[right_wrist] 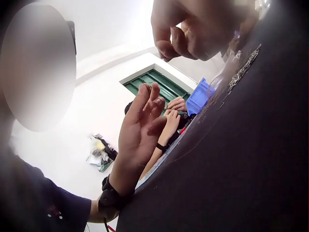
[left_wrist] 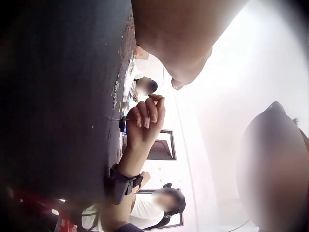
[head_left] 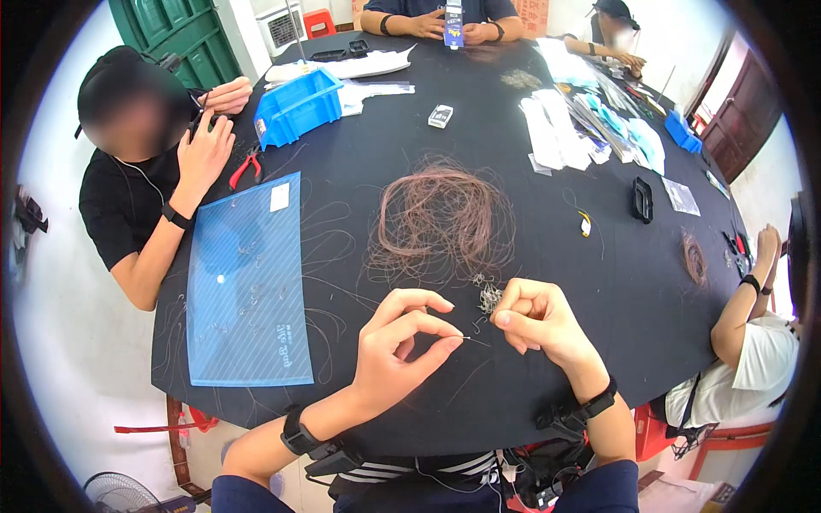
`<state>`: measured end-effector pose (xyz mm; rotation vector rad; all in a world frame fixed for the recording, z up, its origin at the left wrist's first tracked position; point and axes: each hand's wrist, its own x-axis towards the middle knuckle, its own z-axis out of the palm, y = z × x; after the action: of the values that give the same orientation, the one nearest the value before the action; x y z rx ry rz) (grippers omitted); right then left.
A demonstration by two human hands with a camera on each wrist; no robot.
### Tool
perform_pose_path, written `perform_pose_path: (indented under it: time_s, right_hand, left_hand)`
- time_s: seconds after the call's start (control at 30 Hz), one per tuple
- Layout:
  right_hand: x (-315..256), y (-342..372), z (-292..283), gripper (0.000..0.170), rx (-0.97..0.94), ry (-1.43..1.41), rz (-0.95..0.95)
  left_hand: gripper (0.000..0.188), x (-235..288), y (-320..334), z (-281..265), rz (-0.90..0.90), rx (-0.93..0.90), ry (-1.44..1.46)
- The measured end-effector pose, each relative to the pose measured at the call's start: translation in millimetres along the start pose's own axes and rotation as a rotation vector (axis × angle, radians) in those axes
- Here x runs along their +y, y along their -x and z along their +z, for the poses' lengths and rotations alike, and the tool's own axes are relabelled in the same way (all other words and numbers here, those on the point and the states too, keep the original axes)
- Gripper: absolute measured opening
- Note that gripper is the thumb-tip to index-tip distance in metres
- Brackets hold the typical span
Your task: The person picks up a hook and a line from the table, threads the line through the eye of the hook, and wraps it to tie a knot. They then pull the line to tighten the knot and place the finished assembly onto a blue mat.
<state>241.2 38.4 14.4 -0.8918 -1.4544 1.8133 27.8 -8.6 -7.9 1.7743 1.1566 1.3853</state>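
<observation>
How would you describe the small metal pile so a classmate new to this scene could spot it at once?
On the big black table, find the large tangle of reddish-brown strands. Just below it in the head view, beside the right hand, lies the small metal pile. Unlike the long, looping strands, it is silvery and made of many tiny pieces.

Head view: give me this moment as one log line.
left hand: pinches thin piece | right hand: beside hook pile, hold unclear | brown line coil: on black table, beyond hands
</observation>
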Motion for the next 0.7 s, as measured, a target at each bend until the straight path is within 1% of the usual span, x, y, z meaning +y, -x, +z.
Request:
perform_pose_path:
  time_s: [0.1,0.2,0.3,0.4,0.5,0.6,0.7]
  right_hand:
    - [0.7,-0.2,1.2,0.011,-0.007,0.037,-0.01]
    - [-0.2,0.2,0.7,0.012,-0.045,0.08,0.048]
    - [1.2,-0.1,3.6,0.012,-0.068,0.087,0.038]
    - [5.0,0.1,7.0,0.013,-0.07,0.12,-0.016]
    - [1.3,0.9,5.6,0.013,-0.11,0.146,0.052]
    - [1.9,0.0,5.9,0.013,-0.15,0.088,0.07]
    - [1.9,0.2,5.8,0.019,-0.178,0.058,0.053]
  left_hand:
    - [0.015,1.1,-1.0,-0.9,0.023,-0.003,-0.035]
    - [0.015,-3.6,-1.2,0.2,0.154,0.004,-0.062]
    - [0.016,-5.4,-2.9,0.7,0.251,-0.031,-0.098]
    - [0.016,-4.4,-3.8,1.0,0.257,-0.049,-0.09]
    - [0.017,-5.3,-3.6,1.4,0.27,-0.072,-0.093]
    - [0.015,0.1,-3.6,1.0,0.23,-0.099,-0.121]
    - [0.015,-1.9,-4.1,1.9,0.244,-0.096,-0.108]
